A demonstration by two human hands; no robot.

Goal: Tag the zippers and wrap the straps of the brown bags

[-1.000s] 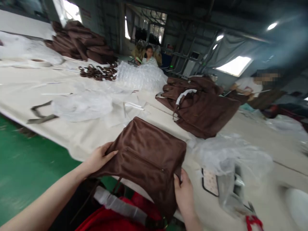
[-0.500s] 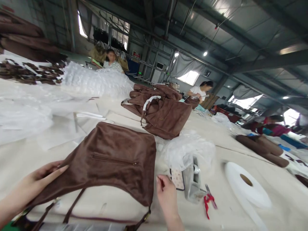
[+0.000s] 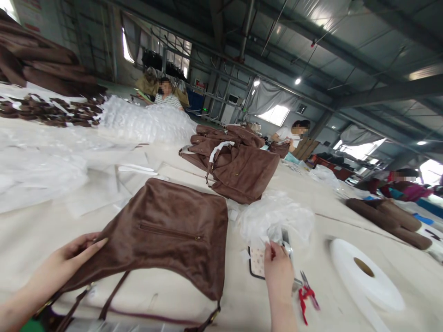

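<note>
A brown leather handbag (image 3: pixel 173 230) lies flat before me, its zip pocket facing up. My left hand (image 3: pixel 78 256) grips its narrowed left side, thumb on top and fingers curled at the edge. Off to the right, my right hand (image 3: pixel 279 272) is closed in a pinch at the tape dispenser (image 3: pixel 288 251), which it largely covers. What sits between those fingertips is too small to make out. Beside that hand lies a phone in a patterned case (image 3: pixel 256 262), partly covered. Red-handled pliers (image 3: pixel 306 295) rest just right of my wrist.
More brown bags (image 3: pixel 242 170) are heaped beyond the handbag. Crumpled clear plastic (image 3: pixel 277 214) lies behind the dispenser, and a large white roll (image 3: pixel 363 272) stands at right. Plastic bags (image 3: pixel 38 170) spread over the left. Co-workers (image 3: pixel 285 133) are at the far side.
My right hand has moved right, from beside the handbag to the tape dispenser. My left hand keeps its hold on the bag. The view has shifted slightly.
</note>
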